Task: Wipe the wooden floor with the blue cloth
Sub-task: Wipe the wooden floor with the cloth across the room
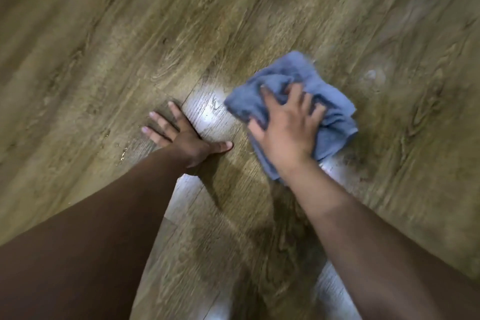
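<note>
Nearest the camera, two bare forearms run up from the bottom corners of the frame toward its middle, over a wooden floor [104, 34] whose planks slant from lower left to upper right. The left hand [181, 135] lies left of centre, flat on the boards with fingers straight and spread and the thumb pointing right; it holds nothing and looks to be a prop for the person's weight. Just to its right, apart from it by a pale glossy patch of board, the right hand [288, 125] rests on top of the blue cloth [335, 112], its fingers spread and bent into the folds so that they bunch the fabric under the palm while pressing it to the floor. The cloth is crumpled, not laid flat, and lies right of centre; its long axis runs from the lower part by the right wrist up toward the upper right, roughly in line with that forearm, with most of the loose fabric beyond and to the right of the fingers. The right hand is thus the working one (the left is near but not touching the cloth). Farther off, at the right of the frame past the cloth, a small pale mark [370, 75] shows on the boards, and I judge the next stroke would push the cloth away and rightward toward it. The far floor is blurred.
</note>
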`<state>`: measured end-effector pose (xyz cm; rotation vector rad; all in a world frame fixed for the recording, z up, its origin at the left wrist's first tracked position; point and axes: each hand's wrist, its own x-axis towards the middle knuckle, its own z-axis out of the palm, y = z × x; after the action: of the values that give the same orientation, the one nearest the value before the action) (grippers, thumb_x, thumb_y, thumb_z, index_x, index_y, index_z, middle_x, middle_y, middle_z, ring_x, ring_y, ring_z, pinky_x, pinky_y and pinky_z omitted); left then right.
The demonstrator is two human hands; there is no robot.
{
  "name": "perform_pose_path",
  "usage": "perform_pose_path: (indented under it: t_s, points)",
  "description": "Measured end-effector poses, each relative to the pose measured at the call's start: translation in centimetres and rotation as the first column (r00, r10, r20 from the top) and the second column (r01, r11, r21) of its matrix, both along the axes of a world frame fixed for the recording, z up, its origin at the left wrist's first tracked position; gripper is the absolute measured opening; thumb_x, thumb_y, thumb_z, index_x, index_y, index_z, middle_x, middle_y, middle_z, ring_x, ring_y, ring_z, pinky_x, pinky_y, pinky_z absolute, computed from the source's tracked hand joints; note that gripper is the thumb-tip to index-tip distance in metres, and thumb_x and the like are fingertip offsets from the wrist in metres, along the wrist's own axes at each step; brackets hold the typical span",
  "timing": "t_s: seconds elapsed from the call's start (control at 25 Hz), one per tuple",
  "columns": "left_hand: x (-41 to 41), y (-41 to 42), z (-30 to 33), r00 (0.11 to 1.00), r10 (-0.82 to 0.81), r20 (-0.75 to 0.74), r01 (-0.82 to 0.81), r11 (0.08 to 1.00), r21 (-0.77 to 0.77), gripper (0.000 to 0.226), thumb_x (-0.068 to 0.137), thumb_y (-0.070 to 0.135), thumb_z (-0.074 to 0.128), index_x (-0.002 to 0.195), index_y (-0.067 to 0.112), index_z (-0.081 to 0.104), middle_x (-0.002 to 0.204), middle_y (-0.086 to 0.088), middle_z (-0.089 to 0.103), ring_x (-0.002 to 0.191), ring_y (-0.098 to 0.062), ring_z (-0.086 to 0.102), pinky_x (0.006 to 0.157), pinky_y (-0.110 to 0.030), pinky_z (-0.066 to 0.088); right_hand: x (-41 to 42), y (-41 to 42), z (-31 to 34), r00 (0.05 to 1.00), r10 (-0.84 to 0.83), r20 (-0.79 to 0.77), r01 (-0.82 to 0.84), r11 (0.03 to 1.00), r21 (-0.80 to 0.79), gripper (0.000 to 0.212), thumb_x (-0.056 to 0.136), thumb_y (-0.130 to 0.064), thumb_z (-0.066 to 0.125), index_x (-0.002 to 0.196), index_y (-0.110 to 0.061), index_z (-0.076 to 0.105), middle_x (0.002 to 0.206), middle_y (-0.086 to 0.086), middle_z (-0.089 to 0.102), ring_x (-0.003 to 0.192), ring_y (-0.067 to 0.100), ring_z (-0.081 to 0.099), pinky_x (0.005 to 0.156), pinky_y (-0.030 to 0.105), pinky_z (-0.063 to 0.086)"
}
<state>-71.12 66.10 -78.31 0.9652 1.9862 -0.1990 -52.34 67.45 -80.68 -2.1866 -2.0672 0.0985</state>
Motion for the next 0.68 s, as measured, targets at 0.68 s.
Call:
perform_pose_path:
  t_s: [0.68]
  points:
    - [0.6,0.3,0.3,0.994,0.078,0.073,-0.079,0.997,0.010,0.159,0.058,0.062,0.090,0.150,0.040,-0.037,0.149,-0.003,-0.057,0.136,-0.038,-0.051,0.117,-0.067,-0.011,6.4,-0.3,-0.5,0.999,0.017,-0.049,-0.013,0.998,0.066,0.063,0.081,-0.060,0.061,0.139,-0.036,0.056,0.126,0.014,0.049,0.106,0.034,0.045,0.093,0.050,0.032]
